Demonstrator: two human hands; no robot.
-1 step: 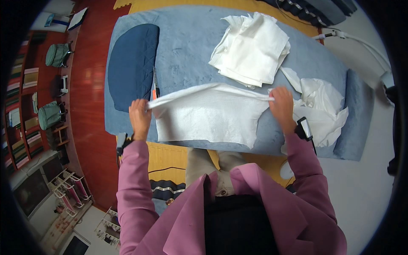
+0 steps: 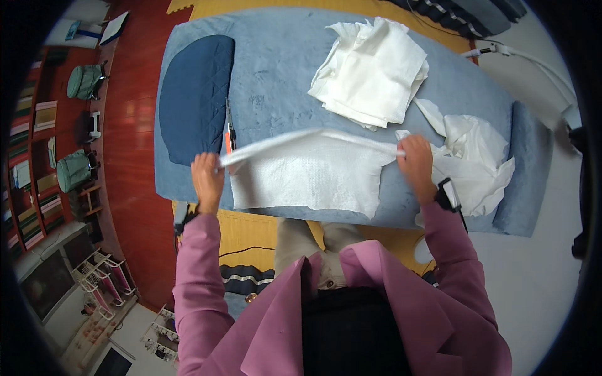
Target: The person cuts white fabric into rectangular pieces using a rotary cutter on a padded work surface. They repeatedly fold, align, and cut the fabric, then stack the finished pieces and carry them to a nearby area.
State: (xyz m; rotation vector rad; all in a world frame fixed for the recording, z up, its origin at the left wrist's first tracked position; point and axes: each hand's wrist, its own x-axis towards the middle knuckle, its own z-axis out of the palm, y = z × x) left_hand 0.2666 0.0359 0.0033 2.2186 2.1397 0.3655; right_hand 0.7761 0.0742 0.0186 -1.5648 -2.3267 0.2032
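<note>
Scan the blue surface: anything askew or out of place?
What looks like a cutter lies loose by the left hand, close to the held cloth: odd, as a blade could snag it. The white heap at right is crumpled, unlike the flatter stack. Nothing looks spilled.

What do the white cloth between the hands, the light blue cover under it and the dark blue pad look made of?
White cloth: probably cotton or nonwoven fabric, matte; its face shows a fine, waffle-like texture.
Light blue cover: likely plush, velvety fabric; its nap shows mottled, brushed patches.
Dark blue pad: apparently fabric, fairly matte, with faint quilting lines; exact fibre unclear.
</note>
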